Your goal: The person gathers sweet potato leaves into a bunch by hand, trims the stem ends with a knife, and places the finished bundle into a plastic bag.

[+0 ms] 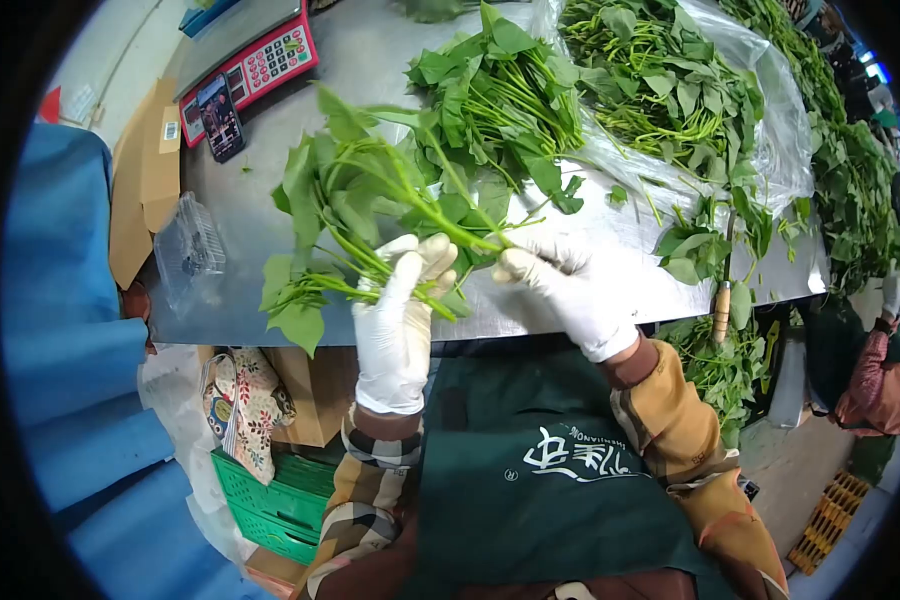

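My left hand (398,325), in a white glove, is closed around a small bunch of leafy greens (315,195) that look like sweet potato greens. Its leaves spread to the left above the metal table. In a matching glove, my right hand (575,285) pinches the stem end of a sprig (435,212) that crosses over the left hand. Just beyond my hands lies a larger pile of the same greens (505,95). A clear plastic bag (775,120) under more greens is to its right.
A red scale (270,62) and a phone (219,118) stand at the back left, near a clear plastic box (190,255). A wooden-handled tool (721,312) lies at the table's right edge. Below left is a green crate (270,505). Another person (880,385) is at far right.
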